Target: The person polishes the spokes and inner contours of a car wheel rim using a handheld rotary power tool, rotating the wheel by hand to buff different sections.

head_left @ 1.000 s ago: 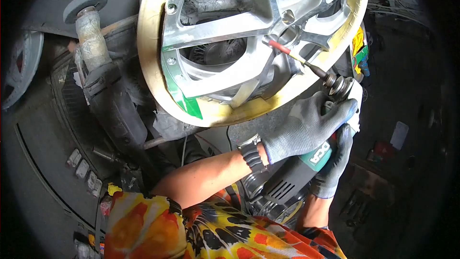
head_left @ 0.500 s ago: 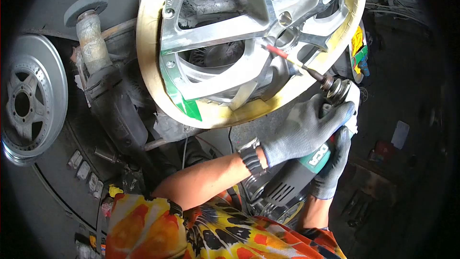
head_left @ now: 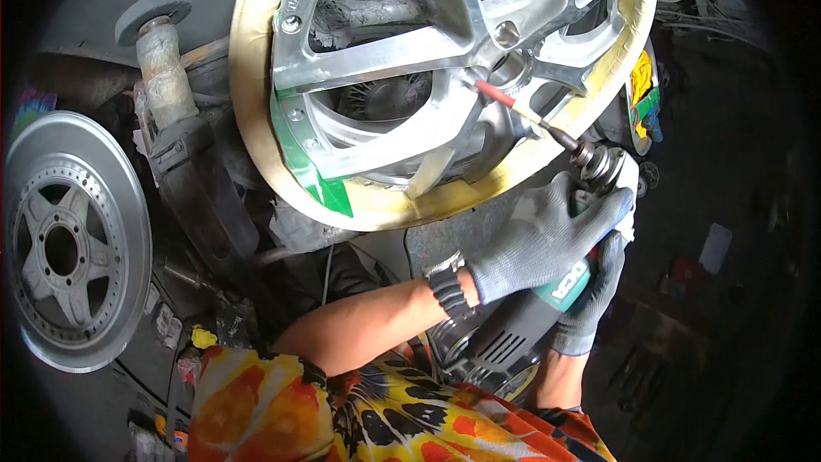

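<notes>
Green and black power tool (head_left: pixel 513 331), tilted, red-banded shaft (head_left: pixel 496 93) over silvery spoked wheel (head_left: pixel 368 60), cream covering (head_left: pixel 249 85) around rim

Gaps open between the silver spokes (head_left: pixel 376 62), but the yellow-covered rim (head_left: pixel 251 94) encloses them.

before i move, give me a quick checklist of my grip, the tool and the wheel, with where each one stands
1. Left hand gloved and gripping the power tool near its front: ok
2. Right hand gloved and supporting the tool's body: ok
3. Left wrist bare of bands: not ok, a dark wristband is on it
4. Yellowish wrap on the visible rim of the large wheel: ok
5. End of the red rod touching the wheel: cannot tell, it reaches the area near the hub
6. Tool switched off: cannot tell
</notes>
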Motion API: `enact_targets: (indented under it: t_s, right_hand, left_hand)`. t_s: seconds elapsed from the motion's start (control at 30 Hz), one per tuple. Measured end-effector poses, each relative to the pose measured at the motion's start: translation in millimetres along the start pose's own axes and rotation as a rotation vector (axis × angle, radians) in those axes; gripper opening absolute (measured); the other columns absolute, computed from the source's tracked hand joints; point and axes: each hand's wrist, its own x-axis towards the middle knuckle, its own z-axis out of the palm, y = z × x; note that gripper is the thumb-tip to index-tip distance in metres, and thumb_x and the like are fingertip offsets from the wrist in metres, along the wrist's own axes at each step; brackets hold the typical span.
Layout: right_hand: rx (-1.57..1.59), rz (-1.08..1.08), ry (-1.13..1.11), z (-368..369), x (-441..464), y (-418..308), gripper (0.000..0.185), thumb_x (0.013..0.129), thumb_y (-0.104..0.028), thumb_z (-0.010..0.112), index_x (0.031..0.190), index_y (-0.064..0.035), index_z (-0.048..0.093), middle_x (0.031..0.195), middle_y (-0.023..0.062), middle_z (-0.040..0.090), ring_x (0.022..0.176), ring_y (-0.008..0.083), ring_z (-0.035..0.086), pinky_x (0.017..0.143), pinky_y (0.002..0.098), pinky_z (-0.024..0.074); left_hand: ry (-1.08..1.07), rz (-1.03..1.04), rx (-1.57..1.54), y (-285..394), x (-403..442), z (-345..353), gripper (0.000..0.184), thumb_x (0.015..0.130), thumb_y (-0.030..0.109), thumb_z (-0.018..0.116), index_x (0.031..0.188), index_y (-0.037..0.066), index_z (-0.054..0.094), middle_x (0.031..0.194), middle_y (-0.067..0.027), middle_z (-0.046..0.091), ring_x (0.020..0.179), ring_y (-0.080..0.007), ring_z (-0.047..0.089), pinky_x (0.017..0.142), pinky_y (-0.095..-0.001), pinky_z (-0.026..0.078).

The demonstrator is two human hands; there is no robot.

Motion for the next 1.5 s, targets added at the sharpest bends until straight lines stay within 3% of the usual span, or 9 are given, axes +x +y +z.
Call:
enact_targets:
  t_s: [0.67, 0.97, 1.0, 1.07, 1.13, 1.2, 1.27, 1.33, 1.5]
  right_hand:
    - [0.206, 0.007, -0.114, -14.6, 25.3, 22.7, 0.047, 0.106, -0.031, 0.056, 0.143, -0.0023, 0.052, 0.134, 0.0111, 0.063, 0.122, 0.0201, 0.061, 0.107, 0.0372, 0.0479]
    - [0.207, 0.042, -0.138, -35.8, 15.8, 33.8, 0.059, 0.106, -0.035, 0.051, 0.155, -0.0034, 0.040, 0.147, 0.0119, 0.054, 0.132, 0.0224, 0.055, 0.114, 0.0389, 0.0431]
    - [0.163, 0.009, -0.090, -32.4, 20.3, 39.5, 0.059, 0.107, -0.037, 0.048, 0.156, -0.0037, 0.040, 0.148, 0.0122, 0.053, 0.134, 0.0228, 0.054, 0.115, 0.0397, 0.0420]
    - [0.198, 0.049, 0.009, -21.7, 29.8, 39.5, 0.061, 0.108, -0.039, 0.043, 0.158, -0.0051, 0.037, 0.153, 0.0117, 0.048, 0.140, 0.0237, 0.047, 0.120, 0.0408, 0.0354]
    - [0.342, 0.014, -0.038, -7.8, 32.5, 40.0, 0.061, 0.107, -0.040, 0.042, 0.158, -0.0060, 0.036, 0.153, 0.0111, 0.048, 0.139, 0.0237, 0.049, 0.119, 0.0403, 0.0365]
    - [0.417, 0.113, 0.001, -14.4, 32.4, 42.0, 0.058, 0.108, -0.038, 0.042, 0.155, -0.0045, 0.038, 0.149, 0.0113, 0.051, 0.134, 0.0225, 0.052, 0.115, 0.0397, 0.0418]
    - [0.362, 0.055, 0.042, -22.2, 30.8, 54.5, 0.058, 0.109, -0.039, 0.041, 0.155, -0.0047, 0.038, 0.150, 0.0114, 0.050, 0.136, 0.0227, 0.051, 0.115, 0.0399, 0.0407]
    - [0.303, -0.019, 0.088, -36.1, 23.5, 70.3, 0.057, 0.109, -0.039, 0.039, 0.155, -0.0049, 0.038, 0.150, 0.0115, 0.050, 0.137, 0.0229, 0.050, 0.116, 0.0401, 0.0395]
    - [0.359, -0.040, -0.026, -68.2, 2.9, 96.1, 0.053, 0.110, -0.035, 0.043, 0.153, -0.0042, 0.043, 0.151, 0.0104, 0.050, 0.135, 0.0202, 0.051, 0.114, 0.0381, 0.0402]
  left_hand:
    - [-0.023, -0.028, 0.161, -14.2, 2.9, 14.6, 0.045, 0.097, 0.020, 0.063, 0.142, 0.019, 0.058, 0.101, -0.0210, 0.061, 0.079, -0.0347, 0.069, 0.063, -0.0426, 0.055]
    - [-0.058, -0.033, 0.453, 8.3, -18.7, 13.7, 0.049, 0.094, 0.024, 0.062, 0.143, 0.021, 0.057, 0.098, -0.0201, 0.056, 0.074, -0.0329, 0.066, 0.058, -0.0417, 0.054]
    - [0.121, -0.059, 0.343, -3.1, -16.1, 32.0, 0.046, 0.095, 0.025, 0.061, 0.140, 0.021, 0.058, 0.097, -0.0189, 0.056, 0.072, -0.0311, 0.065, 0.057, -0.0420, 0.053]
    - [0.004, 0.039, 0.723, -10.5, -11.9, 35.8, 0.043, 0.094, 0.026, 0.062, 0.137, 0.023, 0.060, 0.092, -0.0167, 0.056, 0.068, -0.0311, 0.063, 0.057, -0.0447, 0.053]
    - [-0.020, -0.020, 0.555, -4.3, -0.6, 24.1, 0.032, 0.095, 0.033, 0.062, 0.126, 0.024, 0.066, 0.086, -0.0165, 0.057, 0.066, -0.0338, 0.065, 0.058, -0.0466, 0.054]
    - [-0.119, -0.405, 0.157, -3.9, 7.8, 19.9, 0.027, 0.097, 0.043, 0.059, 0.114, 0.023, 0.069, 0.083, -0.0187, 0.060, 0.067, -0.0369, 0.067, 0.060, -0.0480, 0.054]
    - [-0.113, -0.356, 0.237, 6.4, 1.3, 15.1, 0.036, 0.095, 0.049, 0.062, 0.109, 0.016, 0.070, 0.088, -0.0235, 0.065, 0.074, -0.0385, 0.070, 0.068, -0.0469, 0.057]
    - [0.192, -0.377, -0.005, 26.0, -4.0, 7.4, 0.045, 0.092, 0.046, 0.067, 0.110, 0.006, 0.065, 0.091, -0.0232, 0.069, 0.079, -0.0366, 0.071, 0.076, -0.0444, 0.057]
    - [0.153, -0.440, 0.061, 50.4, -20.5, -1.5, 0.051, 0.088, 0.045, 0.070, 0.109, -0.001, 0.064, 0.095, -0.0219, 0.070, 0.088, -0.0355, 0.071, 0.083, -0.0440, 0.056]
